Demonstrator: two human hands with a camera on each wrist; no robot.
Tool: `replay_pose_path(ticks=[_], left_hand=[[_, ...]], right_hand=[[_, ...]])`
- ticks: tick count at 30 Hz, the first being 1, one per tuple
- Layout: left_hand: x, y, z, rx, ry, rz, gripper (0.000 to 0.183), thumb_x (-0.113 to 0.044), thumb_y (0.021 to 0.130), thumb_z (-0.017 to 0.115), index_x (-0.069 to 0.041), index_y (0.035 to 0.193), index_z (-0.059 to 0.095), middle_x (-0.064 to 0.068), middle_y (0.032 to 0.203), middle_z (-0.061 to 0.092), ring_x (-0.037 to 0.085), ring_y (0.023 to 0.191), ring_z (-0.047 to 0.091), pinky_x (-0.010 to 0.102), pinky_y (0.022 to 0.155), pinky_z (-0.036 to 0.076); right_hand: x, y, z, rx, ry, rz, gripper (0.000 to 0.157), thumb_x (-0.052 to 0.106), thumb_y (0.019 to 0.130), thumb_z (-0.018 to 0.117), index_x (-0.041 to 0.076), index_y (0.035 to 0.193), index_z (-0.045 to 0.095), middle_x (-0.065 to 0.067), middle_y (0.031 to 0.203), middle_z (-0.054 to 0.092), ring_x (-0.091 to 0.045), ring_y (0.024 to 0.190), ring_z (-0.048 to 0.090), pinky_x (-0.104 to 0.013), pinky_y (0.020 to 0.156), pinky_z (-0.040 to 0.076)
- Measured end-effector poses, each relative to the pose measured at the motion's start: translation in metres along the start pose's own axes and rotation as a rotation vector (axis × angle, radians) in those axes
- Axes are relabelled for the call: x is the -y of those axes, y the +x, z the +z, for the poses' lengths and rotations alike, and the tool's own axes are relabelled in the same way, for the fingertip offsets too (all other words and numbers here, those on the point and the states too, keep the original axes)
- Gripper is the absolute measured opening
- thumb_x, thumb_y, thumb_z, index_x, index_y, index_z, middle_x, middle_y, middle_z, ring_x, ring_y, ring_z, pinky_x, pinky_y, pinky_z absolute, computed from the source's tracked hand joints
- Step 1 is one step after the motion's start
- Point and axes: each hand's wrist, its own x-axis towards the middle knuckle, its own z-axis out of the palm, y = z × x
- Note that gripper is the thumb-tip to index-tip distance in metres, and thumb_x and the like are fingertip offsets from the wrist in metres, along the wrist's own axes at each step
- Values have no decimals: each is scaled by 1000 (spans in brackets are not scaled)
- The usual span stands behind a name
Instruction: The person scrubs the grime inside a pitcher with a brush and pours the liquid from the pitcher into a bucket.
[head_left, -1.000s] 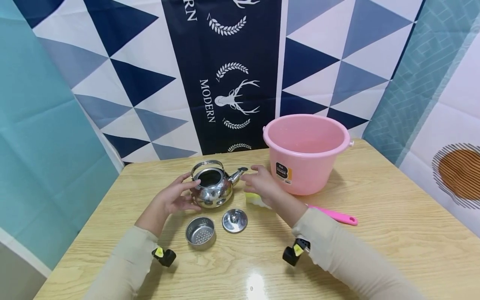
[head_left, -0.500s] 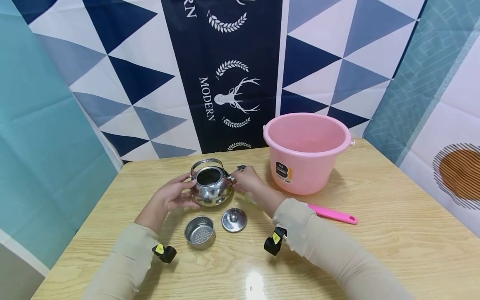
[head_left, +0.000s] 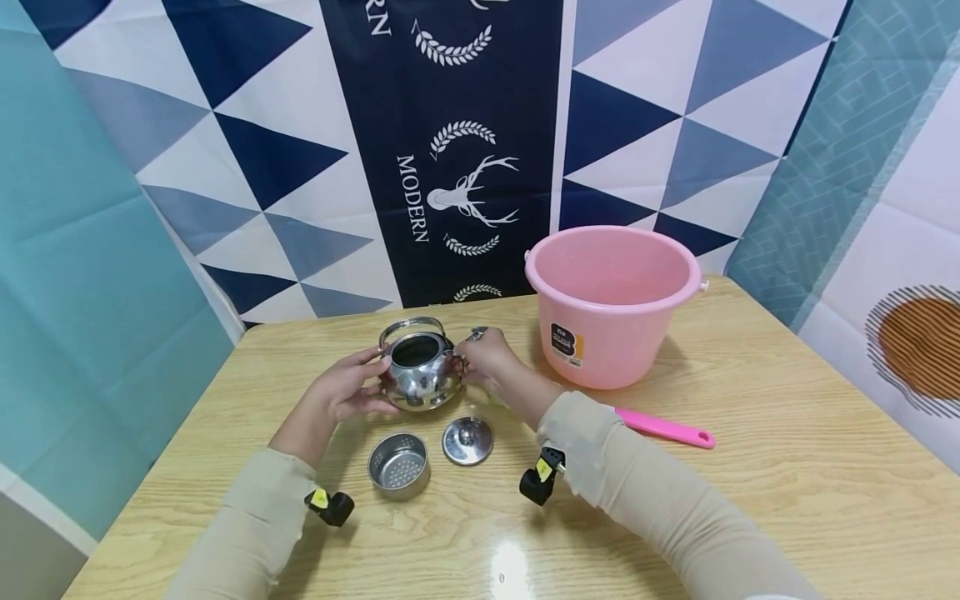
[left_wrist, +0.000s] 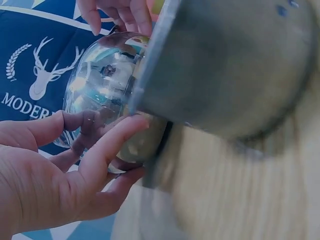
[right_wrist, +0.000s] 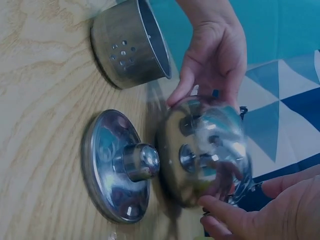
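Observation:
A shiny metal kettle with an open top and raised handle stands towards the back of the table in the head view. My left hand holds its left side, thumb near the rim and fingers around the body. At the spout, my right hand grips with curled fingers, and only the spout's tip shows above it. Nearer to me is a perforated metal strainer basket; beside it lies the round knobbed lid. The right wrist view shows the kettle between both hands, close to the lid.
A pink bucket stands at the back right. In front of it lies a pink handle, its other end hidden by the right arm. Patterned cloth hangs behind the wooden table.
My right hand has moved left from beside the spout and taken hold of it, covering most of the yellow-and-white sponge behind it. The left hand stays on the kettle.

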Motion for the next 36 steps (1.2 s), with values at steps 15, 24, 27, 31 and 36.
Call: replay_pose_path(ticks=[15, 24, 27, 31, 36], left_hand=[[-20, -9, 13, -13, -20, 24, 60, -14, 103, 49, -17, 156, 21, 18, 157, 9, 45, 140, 18, 59, 94, 46], [-38, -25, 30, -16, 6, 88, 58, -26, 100, 56, -14, 152, 30, 11, 159, 8, 47, 140, 14, 56, 82, 55], [-43, -33, 37, -23, -22, 92, 59, -37, 99, 57, -17, 150, 34, 12, 159, 12, 47, 140, 15, 58, 82, 54], [-51, -44, 49, -51, -45, 100, 59, -42, 98, 56, -20, 149, 35, 12, 159, 14, 46, 139, 17, 60, 81, 53], [-63, -54, 64, -59, -31, 114, 65, -39, 97, 60, -18, 151, 31, 12, 157, 17, 45, 139, 20, 61, 79, 54]], right_hand=[[20, -13, -9, 39, -34, -56, 28, 0, 92, 60, -11, 117, 52, -17, 98, 52, -26, 85, 54, -47, 84, 57], [37, -36, -21, 31, -60, -182, 15, 6, 93, 63, -3, 101, 54, -9, 74, 58, -21, 69, 57, -47, 73, 60], [45, -43, -26, 9, -82, -186, 27, 10, 93, 65, -2, 111, 49, -10, 80, 57, -23, 73, 58, -47, 71, 61], [55, -52, -32, -8, -93, -178, 47, 16, 92, 67, 1, 125, 38, -11, 94, 53, -24, 80, 58, -46, 72, 61], [67, -62, -42, -12, -114, -180, 52, 19, 92, 69, -1, 128, 37, -16, 106, 52, -29, 90, 59, -46, 71, 61]])
